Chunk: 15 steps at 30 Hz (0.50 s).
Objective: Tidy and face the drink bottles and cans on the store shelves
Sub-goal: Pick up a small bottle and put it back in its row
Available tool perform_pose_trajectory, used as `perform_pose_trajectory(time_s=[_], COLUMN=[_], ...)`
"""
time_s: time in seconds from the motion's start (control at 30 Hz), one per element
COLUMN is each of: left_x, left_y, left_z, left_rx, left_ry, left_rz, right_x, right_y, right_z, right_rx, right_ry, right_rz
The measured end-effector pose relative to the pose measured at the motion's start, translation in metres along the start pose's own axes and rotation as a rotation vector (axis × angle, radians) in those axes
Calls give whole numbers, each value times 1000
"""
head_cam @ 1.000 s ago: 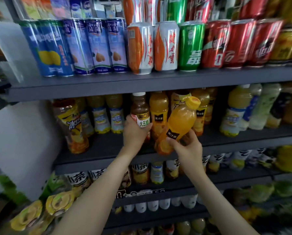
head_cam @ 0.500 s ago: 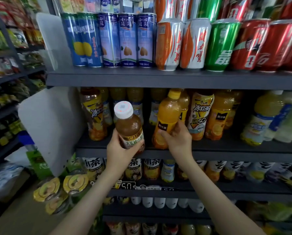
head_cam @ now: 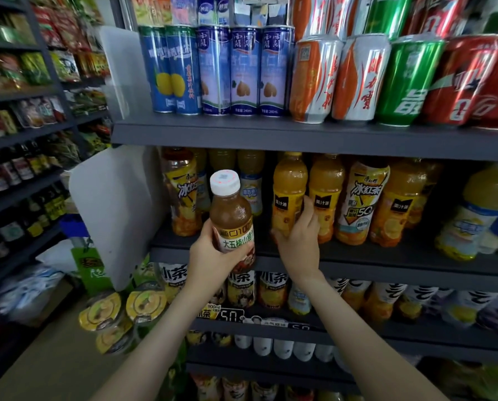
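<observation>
My left hand [head_cam: 213, 256] grips a brown juice bottle with a white cap [head_cam: 231, 215] by its lower half, holding it upright in front of the middle shelf [head_cam: 386, 263]. My right hand [head_cam: 298, 238] is wrapped around the base of an orange juice bottle [head_cam: 288, 192] standing upright on that shelf, next to another orange juice bottle [head_cam: 326, 189]. An iced tea bottle with a yellow label [head_cam: 363, 198] stands to the right.
Tall blue cans [head_cam: 215, 70] and orange, green and red cans [head_cam: 360, 79] line the top shelf. A white divider panel [head_cam: 117, 209] closes the shelf's left end. Lower shelves hold more bottles [head_cam: 242, 287]. Yellow-lidded cups [head_cam: 146, 302] hang low left; snack shelves [head_cam: 24, 111] stand far left.
The orange juice bottle went from tilted in my right hand to upright on the shelf. My left hand pulled the brown bottle out from the shelf and toward me.
</observation>
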<state>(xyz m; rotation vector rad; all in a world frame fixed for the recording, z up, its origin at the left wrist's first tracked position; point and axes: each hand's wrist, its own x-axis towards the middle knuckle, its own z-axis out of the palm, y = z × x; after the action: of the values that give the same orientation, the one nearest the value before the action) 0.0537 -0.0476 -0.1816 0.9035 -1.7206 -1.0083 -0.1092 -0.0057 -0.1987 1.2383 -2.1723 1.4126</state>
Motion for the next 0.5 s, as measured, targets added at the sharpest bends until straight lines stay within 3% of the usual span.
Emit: perform_pose_trajectory(time_s=[0.33,0.5], left_x=[3,1], left_y=[2,6], left_z=[-3,-7], left_rx=[24,-56], left_ry=[-65,-128], left_rz=[28,-6], right_x=[2,-11], right_y=[-5,-17], right_z=[10,-12], right_rx=[-44,169], right_ry=[-78,-66], right_rz=[91,145])
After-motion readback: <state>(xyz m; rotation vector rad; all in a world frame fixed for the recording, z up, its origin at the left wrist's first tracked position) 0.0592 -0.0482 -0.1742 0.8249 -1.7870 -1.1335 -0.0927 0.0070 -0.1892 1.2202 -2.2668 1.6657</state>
